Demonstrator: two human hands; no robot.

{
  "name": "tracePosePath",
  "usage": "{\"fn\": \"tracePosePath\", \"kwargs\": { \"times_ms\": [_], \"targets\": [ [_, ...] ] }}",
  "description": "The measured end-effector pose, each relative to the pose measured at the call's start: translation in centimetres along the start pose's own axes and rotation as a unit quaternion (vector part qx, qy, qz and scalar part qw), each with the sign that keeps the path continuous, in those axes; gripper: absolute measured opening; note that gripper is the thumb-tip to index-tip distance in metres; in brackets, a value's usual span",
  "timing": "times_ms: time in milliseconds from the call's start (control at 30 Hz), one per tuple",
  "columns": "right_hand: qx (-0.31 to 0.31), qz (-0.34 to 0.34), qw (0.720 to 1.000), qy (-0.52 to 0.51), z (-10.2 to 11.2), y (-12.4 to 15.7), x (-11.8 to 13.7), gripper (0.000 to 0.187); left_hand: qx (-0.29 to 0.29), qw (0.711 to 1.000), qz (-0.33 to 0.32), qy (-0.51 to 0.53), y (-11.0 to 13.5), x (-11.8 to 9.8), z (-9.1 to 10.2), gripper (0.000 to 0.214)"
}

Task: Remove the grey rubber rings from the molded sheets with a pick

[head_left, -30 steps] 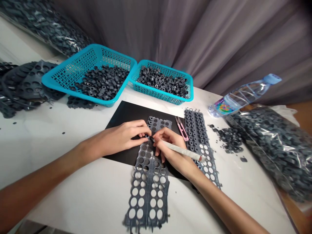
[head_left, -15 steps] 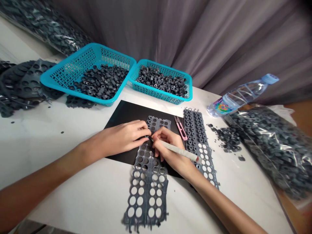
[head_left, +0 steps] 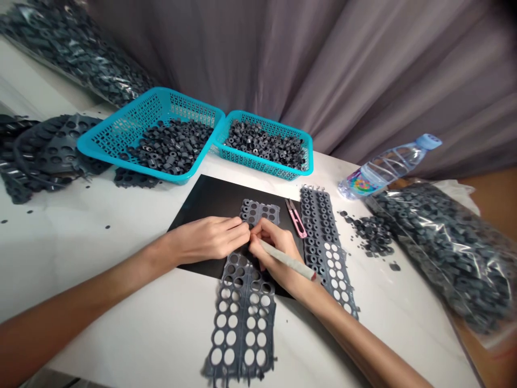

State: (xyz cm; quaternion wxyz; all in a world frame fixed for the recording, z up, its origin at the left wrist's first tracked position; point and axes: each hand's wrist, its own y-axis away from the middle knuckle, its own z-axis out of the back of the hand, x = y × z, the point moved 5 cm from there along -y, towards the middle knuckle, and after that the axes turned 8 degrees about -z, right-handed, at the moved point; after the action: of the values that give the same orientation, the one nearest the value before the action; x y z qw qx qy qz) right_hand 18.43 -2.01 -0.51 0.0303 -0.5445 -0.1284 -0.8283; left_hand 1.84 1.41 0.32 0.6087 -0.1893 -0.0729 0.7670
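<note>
In the head view a grey rubber sheet [head_left: 243,328] with rows of round holes lies partly over a black mat [head_left: 197,207]. My right hand [head_left: 278,245] is closed round a slim pen-like tool [head_left: 291,262], its pale wrapped handle ending in red. Fingers hide the tool's tip, which points at the sheet. From the left, my left hand [head_left: 212,237] has its fingers pinched together at the same spot, almost touching the right fingertips. What they pinch is hidden. Small grey rings fill some holes at the sheet's far end.
Pink thread snips [head_left: 297,220] lie right of my hands, beside a second sheet [head_left: 317,213] partly filled with rings. Two blue baskets [head_left: 177,177] [head_left: 266,168] hold grey rings. A water bottle [head_left: 388,168], loose scraps [head_left: 374,233] and a full plastic bag [head_left: 452,258] are at the right.
The view has tilted slightly, so the baskets and mat sit lower. My left fingers have closed in nearer to my right fingertips; the right hand keeps its hold on the tool.
</note>
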Motion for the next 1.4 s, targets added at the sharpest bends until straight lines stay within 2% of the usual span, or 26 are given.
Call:
{"fn": "tracePosePath", "kwargs": {
  "times_ms": [100, 200, 267, 367, 467, 533, 600, 800, 933, 1167, 1233, 1300, 1400],
  "targets": [
    [-0.009, -0.001, 1.000, 0.015, 0.0, 0.0, -0.1, 0.015, -0.110, 0.984, 0.099, 0.100, -0.1, 0.9, 0.9, 0.022],
    [-0.014, -0.008, 1.000, 0.024, 0.0, 0.0, -0.2, 0.014, -0.257, 0.920, 0.234, 0.181, 0.3, 2.6, 2.8, 0.016],
    [-0.009, -0.015, 1.000, 0.017, 0.0, 0.0, -0.1, 0.015, -0.302, 0.878, 0.279, 0.244, 0.5, 3.6, 3.7, 0.016],
    [-0.003, -0.026, 1.000, -0.010, 0.1, -0.1, -0.1, 0.017, -0.302, 0.789, 0.318, 0.431, 0.7, 4.9, 3.3, 0.022],
    [0.009, -0.029, 0.999, -0.043, 0.2, -0.1, -0.2, 0.017, -0.272, 0.706, 0.328, 0.565, 0.6, 4.7, 2.1, 0.021],
    [0.014, -0.029, 0.998, -0.058, 0.3, -0.2, -0.3, 0.014, -0.258, 0.676, 0.328, 0.607, 0.4, 4.1, 1.6, 0.020],
    [0.014, -0.028, 0.998, -0.062, 0.4, -0.2, -0.4, 0.013, -0.247, 0.659, 0.326, 0.632, 0.0, 3.3, 1.5, 0.019],
    [0.016, -0.037, 0.998, -0.050, 0.4, -0.2, -0.8, 0.013, -0.186, 0.629, 0.304, 0.690, -0.7, 1.4, 1.2, 0.018],
    [0.013, -0.039, 0.998, -0.045, 0.4, -0.2, -0.8, 0.016, -0.162, 0.627, 0.302, 0.700, -0.6, 1.1, 0.7, 0.022],
    [0.005, -0.035, 0.997, -0.065, 0.2, 0.0, -0.7, 0.019, -0.153, 0.626, 0.290, 0.707, -0.8, 0.7, 0.7, 0.023],
    [-0.023, -0.022, 0.995, -0.095, 0.4, 0.2, -0.6, 0.021, -0.157, 0.632, 0.290, 0.701, -0.8, 0.8, 0.8, 0.023],
    [-0.080, 0.002, 0.988, -0.129, 0.9, 0.5, -0.4, 0.023, -0.169, 0.647, 0.292, 0.684, -0.8, 1.0, 1.0, 0.024],
    [-0.149, 0.031, 0.978, -0.141, 1.7, 0.9, -0.2, 0.027, -0.189, 0.691, 0.304, 0.628, -0.8, 1.6, 1.0, 0.027]
  ]
}}
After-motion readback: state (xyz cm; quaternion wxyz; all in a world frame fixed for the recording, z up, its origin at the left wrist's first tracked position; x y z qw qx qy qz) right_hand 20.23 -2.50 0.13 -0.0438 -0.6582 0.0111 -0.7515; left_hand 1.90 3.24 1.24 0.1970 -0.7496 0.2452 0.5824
